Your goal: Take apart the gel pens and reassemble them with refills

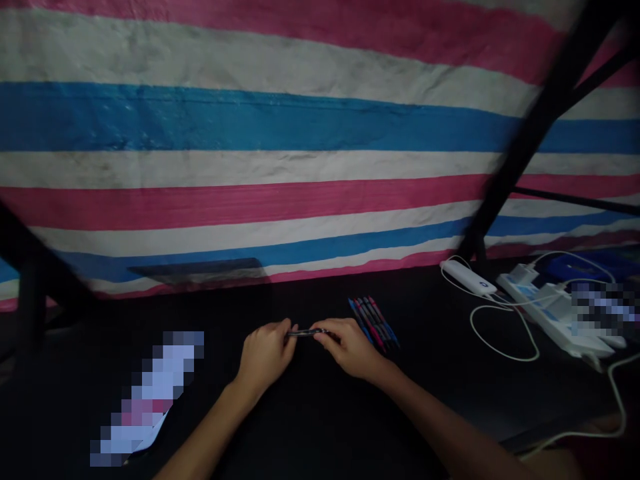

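Note:
Between my two hands a dark pen [303,333] is held level above the black tabletop. My left hand [265,350] pinches its left end between thumb and fingers. The other end sits in the closed fingers of my right hand [347,343], which hide part of it. Just beyond my right wrist lie several pens [373,320] side by side in a slanted row, with blue, pink and dark bodies.
A blurred-out, pale, long item [155,393] lies at the left. On the right are a white power strip [555,310], a small white device [469,277] and looping white cables. Black frame posts [520,147] stand before a striped sheet [250,120].

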`<state>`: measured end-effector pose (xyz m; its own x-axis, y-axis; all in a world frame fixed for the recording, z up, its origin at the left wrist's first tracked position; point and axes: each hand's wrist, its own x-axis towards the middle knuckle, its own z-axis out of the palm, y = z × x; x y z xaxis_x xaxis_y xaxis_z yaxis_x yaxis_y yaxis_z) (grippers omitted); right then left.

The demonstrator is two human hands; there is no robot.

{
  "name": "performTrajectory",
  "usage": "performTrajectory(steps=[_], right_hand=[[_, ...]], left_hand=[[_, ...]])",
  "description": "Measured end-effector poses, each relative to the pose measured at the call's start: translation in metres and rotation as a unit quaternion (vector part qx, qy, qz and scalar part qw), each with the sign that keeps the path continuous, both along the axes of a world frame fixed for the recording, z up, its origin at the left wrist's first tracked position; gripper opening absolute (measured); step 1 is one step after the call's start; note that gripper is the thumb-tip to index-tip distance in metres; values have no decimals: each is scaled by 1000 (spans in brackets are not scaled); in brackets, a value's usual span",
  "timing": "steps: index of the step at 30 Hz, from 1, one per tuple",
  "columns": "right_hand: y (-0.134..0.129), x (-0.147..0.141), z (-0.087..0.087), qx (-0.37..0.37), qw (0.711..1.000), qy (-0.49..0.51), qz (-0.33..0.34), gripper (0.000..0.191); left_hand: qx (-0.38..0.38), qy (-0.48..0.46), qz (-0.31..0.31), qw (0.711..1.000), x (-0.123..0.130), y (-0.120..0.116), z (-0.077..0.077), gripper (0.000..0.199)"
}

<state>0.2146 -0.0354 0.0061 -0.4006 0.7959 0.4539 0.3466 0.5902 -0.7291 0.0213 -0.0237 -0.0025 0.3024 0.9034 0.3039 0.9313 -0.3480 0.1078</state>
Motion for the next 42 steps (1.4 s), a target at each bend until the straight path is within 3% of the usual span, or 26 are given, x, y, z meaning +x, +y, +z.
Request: performTrajectory(steps=[3, 6, 10, 13, 18, 27, 31, 36, 42], right_hand=[[9, 3, -5, -63, 996, 36, -49, 20], [20, 11, -8, -167, 977, 116, -69, 26], [26, 21, -7, -305, 926, 221, -25, 28], [24, 25, -4, -350, 904, 244, 19, 29], [21, 27, 0, -316, 923, 217, 38, 27], [21, 31, 2, -165, 981, 100, -10, 24], [20, 30, 5, -209, 970, 125, 3, 29], [23, 29, 2, -289, 941, 175, -28, 33], [22, 30, 5, -240, 944, 224, -43, 17]], left_hand=[[45, -77, -44, 995, -5, 4, 3, 19], [63, -183, -92, 977, -11, 7, 6, 23], [46, -264, -128, 955, -16, 9, 7, 19], [52, -260, -142, 954, -18, 9, 7, 16], [78, -238, -139, 958, -18, 9, 8, 17], [-23, -273, -98, 957, -16, 7, 10, 36], [-71, -334, -74, 937, -14, 8, 8, 34], [-64, -406, -82, 908, -10, 8, 6, 24], [-104, -505, -58, 855, -8, 10, 3, 26]])
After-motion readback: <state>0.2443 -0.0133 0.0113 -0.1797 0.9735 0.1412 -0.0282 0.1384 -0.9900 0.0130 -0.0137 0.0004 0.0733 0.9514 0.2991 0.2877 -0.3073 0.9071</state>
